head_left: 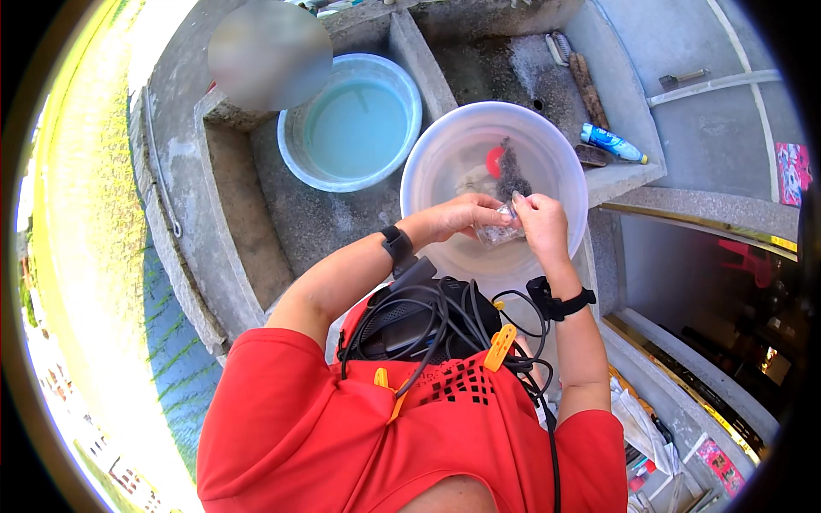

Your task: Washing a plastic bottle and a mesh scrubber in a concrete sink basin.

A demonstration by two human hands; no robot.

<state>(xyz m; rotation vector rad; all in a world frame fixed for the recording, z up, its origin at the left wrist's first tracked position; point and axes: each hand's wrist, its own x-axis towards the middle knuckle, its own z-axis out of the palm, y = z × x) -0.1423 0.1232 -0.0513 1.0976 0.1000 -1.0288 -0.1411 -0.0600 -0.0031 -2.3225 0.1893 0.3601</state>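
My left hand [472, 215] and my right hand [542, 224] meet over a large translucent whitish basin [413, 184]. Between them they grip a small clear plastic bag [499, 232], its wrinkled film shining; what is inside cannot be made out. The fingers of both hands are closed at the bag's upper edge. Just beyond them in the basin is a dark, fuzzy-looking clump [510, 171], its kind unclear. Beside it sits a round red object [494, 162], partly covered by the clump.
A light-blue tub [291, 141] of water stands left in the concrete sink [244, 218]. At the right are a brush [559, 49], a brown stick-like piece [588, 90] and a blue bottle [614, 143] lying on its side. Black cables [445, 316] hang at my chest.
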